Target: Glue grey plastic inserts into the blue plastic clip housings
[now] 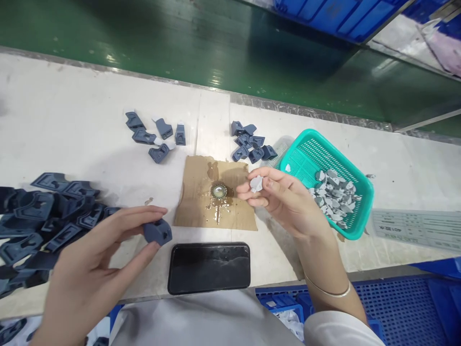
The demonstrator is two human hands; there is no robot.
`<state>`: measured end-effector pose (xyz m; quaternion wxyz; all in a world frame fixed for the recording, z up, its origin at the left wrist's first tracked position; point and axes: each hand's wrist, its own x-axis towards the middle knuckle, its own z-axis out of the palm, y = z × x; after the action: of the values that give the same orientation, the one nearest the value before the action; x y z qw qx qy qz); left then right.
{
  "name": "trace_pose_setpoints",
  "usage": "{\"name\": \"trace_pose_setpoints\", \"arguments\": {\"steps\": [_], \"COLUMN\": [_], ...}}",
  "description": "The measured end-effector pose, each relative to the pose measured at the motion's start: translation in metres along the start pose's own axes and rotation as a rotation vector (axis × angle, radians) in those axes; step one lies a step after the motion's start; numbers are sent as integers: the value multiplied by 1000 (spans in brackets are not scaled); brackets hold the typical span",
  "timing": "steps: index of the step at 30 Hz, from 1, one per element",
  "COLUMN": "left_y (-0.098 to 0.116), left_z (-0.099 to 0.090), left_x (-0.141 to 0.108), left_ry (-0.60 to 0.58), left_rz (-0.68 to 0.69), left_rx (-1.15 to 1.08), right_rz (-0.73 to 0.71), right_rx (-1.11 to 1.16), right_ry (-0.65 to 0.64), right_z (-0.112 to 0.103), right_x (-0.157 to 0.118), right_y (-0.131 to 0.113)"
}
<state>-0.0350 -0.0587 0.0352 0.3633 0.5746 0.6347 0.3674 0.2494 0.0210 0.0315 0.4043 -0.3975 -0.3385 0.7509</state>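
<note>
Between left hand fingertips: you pinch a dark block
Between right hand fingertips: you pinch a pale piece
Block and piece: apart, seemingly being readied; next move likely calls for careful aligning

On surface: cardboard centre, round dish on it; phone before the cardboard; basket right (small pieces inside); block heap far left; behind, left block cluster and right block cluster.
</note>
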Motion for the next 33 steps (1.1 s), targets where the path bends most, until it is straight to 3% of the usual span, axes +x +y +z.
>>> {"name": "trace_pose_setpoints", "arguments": {"steps": [4, 9, 18, 27, 33], "left_y": [14, 15, -7, -5, -1], "left_z": [14, 17, 14, 14, 23], "left_x": [1, 4, 15, 25, 31], "left_ry": [12, -22, -133, -355, -277], "left_rz": [-132, -127, -15, -149, -129], "left_rx": [-328, -486, -416, -448, -427], "right_rz": [-127, -274, -566, -641, -626], "right_rx": [-236, -580, -1104, -1296, -1310], "right_ry": [114, 215, 82, -10, -6], "right_z": [6, 13, 10, 9, 10], "right_x": [0, -1, 2, 6, 8], "right_y": [11, 22, 27, 31, 34]}}
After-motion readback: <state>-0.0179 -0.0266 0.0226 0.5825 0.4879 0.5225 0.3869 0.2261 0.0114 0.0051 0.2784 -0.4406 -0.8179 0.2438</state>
